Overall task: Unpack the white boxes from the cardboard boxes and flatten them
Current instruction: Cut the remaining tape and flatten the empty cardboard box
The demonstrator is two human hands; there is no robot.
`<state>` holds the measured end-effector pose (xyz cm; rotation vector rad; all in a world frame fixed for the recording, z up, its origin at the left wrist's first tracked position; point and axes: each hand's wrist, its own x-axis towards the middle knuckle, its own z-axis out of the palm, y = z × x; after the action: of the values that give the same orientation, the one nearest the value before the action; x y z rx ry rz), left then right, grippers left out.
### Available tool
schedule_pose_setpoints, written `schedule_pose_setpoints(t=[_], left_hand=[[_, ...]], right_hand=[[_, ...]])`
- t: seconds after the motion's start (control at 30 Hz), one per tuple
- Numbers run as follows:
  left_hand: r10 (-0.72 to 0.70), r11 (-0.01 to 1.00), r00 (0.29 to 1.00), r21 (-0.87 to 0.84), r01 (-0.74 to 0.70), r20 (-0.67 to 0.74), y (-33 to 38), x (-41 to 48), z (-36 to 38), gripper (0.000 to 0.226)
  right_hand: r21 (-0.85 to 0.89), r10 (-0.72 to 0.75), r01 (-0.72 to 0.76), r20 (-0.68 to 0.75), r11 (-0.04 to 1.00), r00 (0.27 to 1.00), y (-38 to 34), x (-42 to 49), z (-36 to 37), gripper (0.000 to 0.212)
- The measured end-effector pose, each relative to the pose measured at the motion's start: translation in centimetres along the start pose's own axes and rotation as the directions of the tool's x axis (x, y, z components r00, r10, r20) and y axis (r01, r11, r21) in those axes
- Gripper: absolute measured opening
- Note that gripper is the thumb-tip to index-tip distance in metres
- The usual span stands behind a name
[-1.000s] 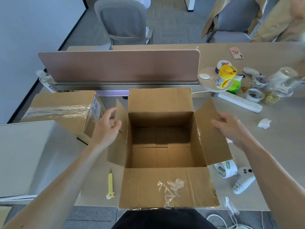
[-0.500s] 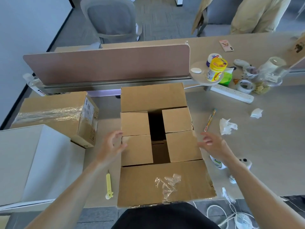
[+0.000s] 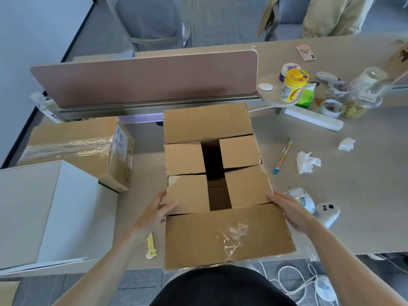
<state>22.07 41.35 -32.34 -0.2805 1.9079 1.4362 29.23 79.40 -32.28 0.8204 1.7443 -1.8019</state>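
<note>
A light beige desk [image 3: 331,191] carries the work, and a pink divider panel [image 3: 143,78] stands along its far side; behind it there is a grey floor with a grey office chair [image 3: 150,21]. In the middle of the desk lies the brown cardboard box [image 3: 212,184], collapsed flat, with its four small flaps folded over a dark gap and its near flap reaching past the desk edge toward the person. The left hand [image 3: 155,212] holds the left edge of the box, thumb on top and the other fingers under the cardboard. The right hand [image 3: 291,212] lies spread and flat against the right edge. On the left, a sealed brown cardboard box with clear tape [image 3: 81,149] stands just beside a big white box [image 3: 44,210], which fills the near left corner. A small yellow cutter [image 3: 151,246] lies near the left wrist. To the right there are crumpled white tissues [image 3: 306,162], a long candy stick [image 3: 283,156], a white controller [image 3: 326,212] and a white power strip [image 3: 313,118]; between them the desk surface is free.
</note>
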Motion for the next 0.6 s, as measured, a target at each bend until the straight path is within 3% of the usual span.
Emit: schedule_pose_setpoints(t=[0.03,0.1,0.13,0.2,0.3,0.37,0.43,0.5,0.6], left_hand=[[0.030,0.999,1.000,-0.022,-0.030,-0.007,0.3,-0.2,-0.3,0.074],[0.083,0.992,0.996,-0.096,-0.086,-0.033,1.1,-0.5,-1.1,0.098],[0.125,0.983,0.991,-0.127,-0.129,-0.041,1.6,-0.5,-1.4,0.097],[0.197,0.961,0.978,-0.187,-0.206,-0.068,3.1,-0.8,-1.9,0.085],[0.237,0.936,0.966,-0.243,-0.257,-0.107,5.2,-1.1,-2.5,0.076],[0.339,0.902,0.934,-0.244,-0.356,-0.112,6.6,-1.7,-2.6,0.070],[0.411,0.871,0.905,-0.248,-0.425,-0.111,7.9,-2.3,-2.6,0.084],[0.471,0.840,0.877,-0.255,-0.478,-0.091,8.8,-2.6,-2.8,0.094],[0.525,0.842,0.846,-0.082,-0.532,-0.099,9.8,-2.5,-3.1,0.082]], right_hand=[[-0.004,-0.020,0.020,-0.037,1.000,0.999,-0.6,-0.3,-0.3,0.063],[-0.024,-0.036,0.033,-0.151,0.999,0.988,-2.2,-1.2,-0.6,0.045],[0.013,-0.048,0.052,-0.184,0.999,0.982,-2.6,-1.3,-1.0,0.035],[0.138,-0.130,0.150,-0.143,0.979,0.981,-3.9,-1.7,-1.1,0.033],[0.118,-0.288,0.290,-0.037,0.950,0.957,-6.3,-2.8,-0.7,0.055],[0.145,-0.389,0.391,-0.041,0.909,0.920,-8.0,-3.4,-0.7,0.041],[0.150,-0.487,0.486,-0.029,0.861,0.873,-9.5,-4.0,-0.8,0.040],[0.070,-0.567,0.563,0.059,0.823,0.822,-11.1,-5.0,-0.5,0.050],[-0.095,-0.597,0.603,0.086,0.792,0.798,-12.8,-5.6,-0.3,0.055]])
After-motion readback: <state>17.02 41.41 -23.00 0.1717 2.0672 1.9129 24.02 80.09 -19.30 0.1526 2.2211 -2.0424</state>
